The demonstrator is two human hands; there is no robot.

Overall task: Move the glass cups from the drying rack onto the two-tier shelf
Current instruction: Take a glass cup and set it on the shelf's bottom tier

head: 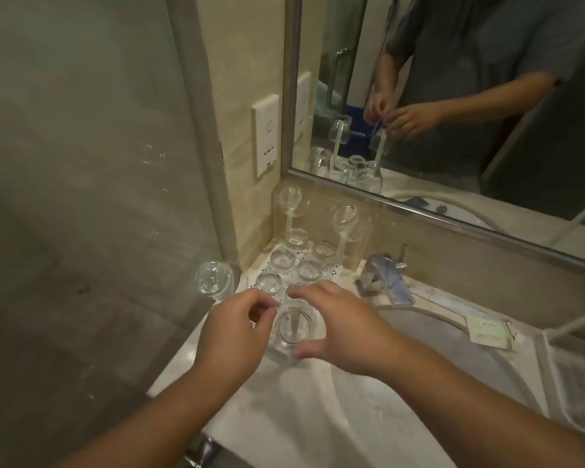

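A clear glass cup [296, 329] stands upside down on a post at the near end of the drying rack [335, 275], a white perforated tray in the counter corner. My right hand [338, 327] arches over the cup, thumb on its near side and fingers at its far rim. My left hand [233, 332] is curled at the cup's left side, thumb and forefinger pinching at its wall. Several more inverted cups [308, 270] sit low on the tray. Three others stand on tall clear posts, one at the back left [291, 197], one at the back right [346, 215], one at the left [215, 280]. No two-tier shelf is recognisable.
A chrome faucet [389, 282] stands right of the rack, above the sink basin [453, 373]. A mirror [453, 96] runs along the back wall, with a wall socket [265, 133] to its left. A glass partition [81, 197] closes the left. A card [490, 334] lies at the right.
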